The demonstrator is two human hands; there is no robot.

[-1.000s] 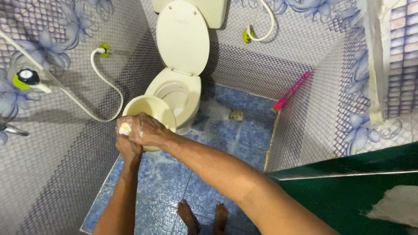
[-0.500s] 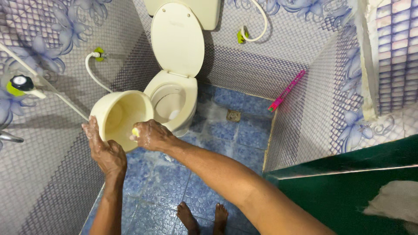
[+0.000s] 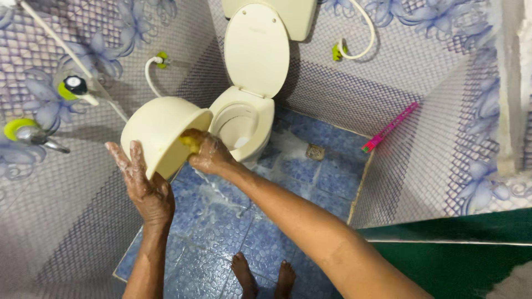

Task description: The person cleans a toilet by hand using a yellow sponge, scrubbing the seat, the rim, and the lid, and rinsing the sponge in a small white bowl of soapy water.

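My left hand [image 3: 143, 182], wet and soapy, holds a cream plastic bowl [image 3: 158, 130] from below, with the bowl's outside turned up and its mouth facing down to the right. My right hand [image 3: 208, 156] reaches under the bowl's rim and is closed on a yellow scrubber [image 3: 190, 142] pressed against the inside. Foam covers both hands.
A cream toilet [image 3: 244, 122] with its lid [image 3: 256, 50] raised stands just behind the bowl. A pink brush [image 3: 389, 127] leans in the right corner. Taps [image 3: 33, 135] and a hose [image 3: 152, 72] are on the left wall. My bare feet [image 3: 263, 277] stand on wet blue floor tiles [image 3: 288, 227].
The bowl has been turned over from mouth-up to mouth-down. My left hand shifted to its lower edge and my right hand moved with the scrubber under the rim.
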